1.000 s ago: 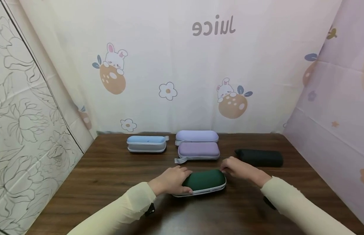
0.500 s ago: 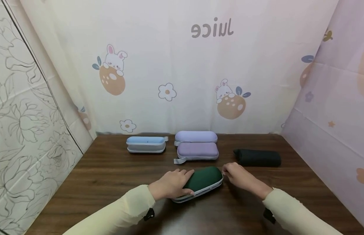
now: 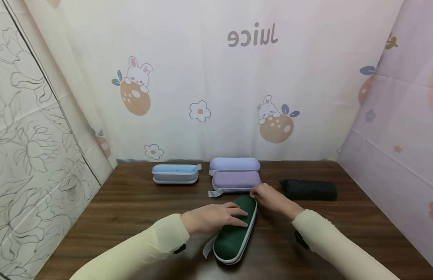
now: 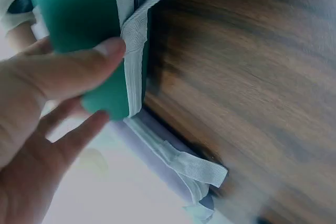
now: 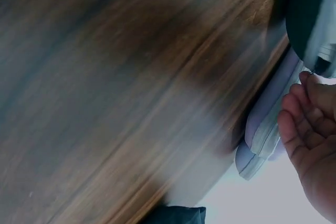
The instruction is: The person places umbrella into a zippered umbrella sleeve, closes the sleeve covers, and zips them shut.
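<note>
A green zip-up glasses case [image 3: 225, 245] lies slantwise on the table, its pale strap [image 3: 208, 247] sticking out at the near left end. My left hand [image 3: 216, 217] holds it, fingers spread over the lid. In the left wrist view, the thumb [image 4: 84, 69] presses the case's zipped edge. At the far end of the case my right hand [image 3: 272, 198] has its fingertips together at the zip. A small dark zipper pull [image 5: 321, 66] shows at those fingertips in the right wrist view, partly hidden by them.
Just beyond the green case stand a purple case [image 3: 235, 179] and a lavender case [image 3: 234, 164], one behind the other. A blue-topped grey case [image 3: 175, 174] lies at back left. A black pouch [image 3: 309, 189] is to the right. Curtains border the wooden table [image 3: 139, 217].
The green case has turned from lying crosswise to pointing away from me, its far end near the purple case. My right hand moved left and away with the zip end; my left fingers now spread across the lid.
</note>
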`<state>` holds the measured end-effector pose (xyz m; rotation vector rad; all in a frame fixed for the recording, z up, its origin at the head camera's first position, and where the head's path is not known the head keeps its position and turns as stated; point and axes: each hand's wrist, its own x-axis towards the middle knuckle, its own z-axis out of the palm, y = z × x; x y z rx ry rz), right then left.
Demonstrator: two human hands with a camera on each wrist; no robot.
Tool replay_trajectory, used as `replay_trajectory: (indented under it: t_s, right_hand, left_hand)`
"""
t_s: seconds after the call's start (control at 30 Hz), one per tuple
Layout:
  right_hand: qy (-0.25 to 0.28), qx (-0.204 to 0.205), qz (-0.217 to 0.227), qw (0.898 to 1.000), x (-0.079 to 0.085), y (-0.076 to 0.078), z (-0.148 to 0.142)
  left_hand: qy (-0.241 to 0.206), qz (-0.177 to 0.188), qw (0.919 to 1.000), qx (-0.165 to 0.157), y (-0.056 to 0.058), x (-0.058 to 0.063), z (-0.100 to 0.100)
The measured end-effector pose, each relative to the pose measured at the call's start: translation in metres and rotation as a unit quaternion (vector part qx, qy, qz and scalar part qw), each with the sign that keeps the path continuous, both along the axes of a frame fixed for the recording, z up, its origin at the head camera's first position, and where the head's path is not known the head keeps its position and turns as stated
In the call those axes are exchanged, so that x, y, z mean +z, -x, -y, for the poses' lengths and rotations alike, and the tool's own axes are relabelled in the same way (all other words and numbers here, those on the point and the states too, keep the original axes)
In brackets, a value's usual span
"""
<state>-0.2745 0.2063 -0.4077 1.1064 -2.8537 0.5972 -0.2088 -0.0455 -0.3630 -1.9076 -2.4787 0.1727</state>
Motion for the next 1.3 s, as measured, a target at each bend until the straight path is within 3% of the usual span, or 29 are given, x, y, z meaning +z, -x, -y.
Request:
replay_trajectory:
  t_s: [0.13, 0.4, 0.6, 0.83, 1.03, 1.3]
  right_hand:
    - [0.007, -0.003, 0.006, 1.0, -0.003, 0.004, 0.006]
    - [-0.01, -0.027, -0.004, 1.0, -0.004, 0.001, 0.007]
    - [-0.031, -0.028, -0.035, 0.999, -0.001, -0.009, 0.001]
    - [-0.013, -0.006, -0.042, 0.999, -0.003, -0.027, -0.004]
    - [-0.005, 0.019, -0.03, 0.999, -0.004, -0.05, -0.002]
    - [-0.004, 0.037, 0.019, 0.999, 0.0, -0.072, -0.001]
  left_hand:
    - [0.038, -0.071, 0.9962, -0.034, 0.005, -0.003, -0.008]
    - [0.087, -0.067, 0.9927, -0.051, 0.005, 0.003, -0.024]
    - [0.097, -0.083, 0.9898, -0.064, 0.006, 0.005, -0.031]
    - [0.079, -0.089, 0.991, -0.06, 0.006, -0.001, -0.03]
    - [0.026, -0.086, 0.995, -0.044, 0.008, -0.009, -0.028]
    - [-0.023, -0.094, 0.9953, -0.003, 0.008, -0.021, -0.025]
